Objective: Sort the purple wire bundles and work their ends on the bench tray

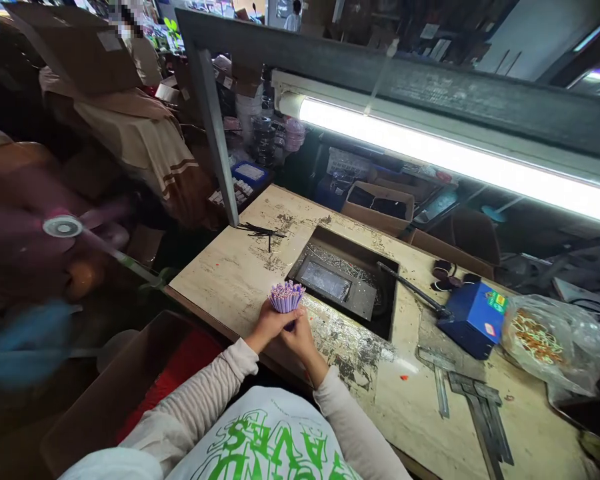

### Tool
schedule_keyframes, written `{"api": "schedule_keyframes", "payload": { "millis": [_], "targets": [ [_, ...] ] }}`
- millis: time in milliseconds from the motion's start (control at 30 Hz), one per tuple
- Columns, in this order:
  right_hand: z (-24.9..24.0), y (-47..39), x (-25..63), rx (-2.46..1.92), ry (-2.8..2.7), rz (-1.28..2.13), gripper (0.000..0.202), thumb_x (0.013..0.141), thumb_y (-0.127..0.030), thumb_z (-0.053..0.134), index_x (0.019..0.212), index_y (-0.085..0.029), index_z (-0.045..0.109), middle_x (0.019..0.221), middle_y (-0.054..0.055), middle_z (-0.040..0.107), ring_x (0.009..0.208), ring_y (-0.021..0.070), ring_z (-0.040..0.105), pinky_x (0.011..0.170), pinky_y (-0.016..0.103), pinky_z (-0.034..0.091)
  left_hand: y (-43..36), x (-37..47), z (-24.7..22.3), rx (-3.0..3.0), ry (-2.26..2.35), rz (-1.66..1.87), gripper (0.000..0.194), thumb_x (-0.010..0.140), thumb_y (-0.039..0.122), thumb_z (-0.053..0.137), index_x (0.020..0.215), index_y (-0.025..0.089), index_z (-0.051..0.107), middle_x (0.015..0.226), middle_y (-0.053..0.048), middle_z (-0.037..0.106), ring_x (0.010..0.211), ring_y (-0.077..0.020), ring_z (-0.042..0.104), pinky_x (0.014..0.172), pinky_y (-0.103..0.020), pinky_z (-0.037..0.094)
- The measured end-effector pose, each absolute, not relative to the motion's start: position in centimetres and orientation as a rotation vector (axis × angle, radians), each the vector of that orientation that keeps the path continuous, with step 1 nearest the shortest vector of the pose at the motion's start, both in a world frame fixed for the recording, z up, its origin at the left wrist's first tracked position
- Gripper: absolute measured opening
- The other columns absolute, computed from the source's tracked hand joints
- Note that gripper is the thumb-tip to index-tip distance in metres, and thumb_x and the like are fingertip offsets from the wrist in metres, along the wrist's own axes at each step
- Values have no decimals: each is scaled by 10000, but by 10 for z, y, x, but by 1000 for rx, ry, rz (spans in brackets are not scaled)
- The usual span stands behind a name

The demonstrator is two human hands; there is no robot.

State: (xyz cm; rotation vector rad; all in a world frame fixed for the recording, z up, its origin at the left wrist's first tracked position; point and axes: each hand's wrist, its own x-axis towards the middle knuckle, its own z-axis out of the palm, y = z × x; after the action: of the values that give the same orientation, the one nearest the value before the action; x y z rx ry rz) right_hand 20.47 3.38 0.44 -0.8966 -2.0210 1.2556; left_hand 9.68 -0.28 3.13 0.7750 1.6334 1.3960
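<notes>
Purple, thin and straight, the bundle of many strands with pinkish, coppery-looking ends (pixel 286 300) stands nearly upright between the two hands, at the near edge of the cream, worn surface (pixel 215 267). The left hand (pixel 269 327) is closed around the bundle from the left side, and the right hand (pixel 300 335) is closed around it from the right side, so that both have hold of it and the ends of the strands show above the fingers. Just beyond the hands, on the far side, is a dark rectangular recess (pixel 351 247) in the surface, and inside it lies a grey metal block with a shiny plate (pixel 325 278) among small pale scraps. Farther left, near the far edge, some thin black strips (pixel 263 231) lie across each other. To the right of the recess stands a blue box with a green and yellow label (pixel 465 321); a long dark rod (pixel 414 287) reaches from the recess toward it. Just beside the box, on the right, rests a clear plastic bag with orange and pale green pieces (pixel 537 335). Nearer, on the right, lie a grey T-shaped metal piece (pixel 441 387) and several long dark metal bars (pixel 480 420).
</notes>
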Motion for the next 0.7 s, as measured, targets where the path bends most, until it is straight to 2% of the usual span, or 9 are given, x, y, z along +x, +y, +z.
{"api": "schedule_keyframes", "payload": {
  "millis": [100,167,233,333,600,700],
  "targets": [
    [13,39,203,-845,-1934,1478,382,678,-253,584,1058,-211,592,1036,73,633,995,246,564,902,395,463,-6,104,48,807,1591,1381,519,570,385,817,1024,173,679,1067,-100,714,1043,-300,636,945,-437,486],
    [19,45,210,-759,-1903,1760,308,635,-267,608,940,-219,607,884,34,645,846,219,585,768,353,498,-8,97,64,868,1413,1290,563,543,387,834,1036,160,682,1083,-111,707,1040,-306,635,950,-437,477],
    [23,49,220,-626,-1843,2114,228,610,-300,629,816,-207,600,739,4,615,695,182,568,634,305,480,-9,88,77,856,1203,1205,557,565,410,823,1033,140,684,1064,-124,710,1007,-302,649,919,-436,490],
    [27,50,227,-479,-1639,2463,229,602,-351,660,745,-190,579,658,-21,572,586,140,542,561,266,436,-8,84,85,745,1121,1201,516,591,410,816,999,121,690,973,-126,726,924,-282,673,849,-416,519],
    [22,48,228,-570,-1526,2552,397,526,-354,803,801,-175,579,703,-26,582,607,130,570,597,285,477,-6,97,79,681,1254,1244,467,560,407,838,883,93,717,872,-112,734,801,-245,680,784,-384,539],
    [19,57,229,-560,-1727,2524,371,530,-381,807,745,-169,594,707,-7,601,655,149,582,618,292,475,-9,97,83,718,1184,1187,528,540,398,851,951,98,710,894,-116,739,821,-243,684,818,-391,534]
  ]
}}
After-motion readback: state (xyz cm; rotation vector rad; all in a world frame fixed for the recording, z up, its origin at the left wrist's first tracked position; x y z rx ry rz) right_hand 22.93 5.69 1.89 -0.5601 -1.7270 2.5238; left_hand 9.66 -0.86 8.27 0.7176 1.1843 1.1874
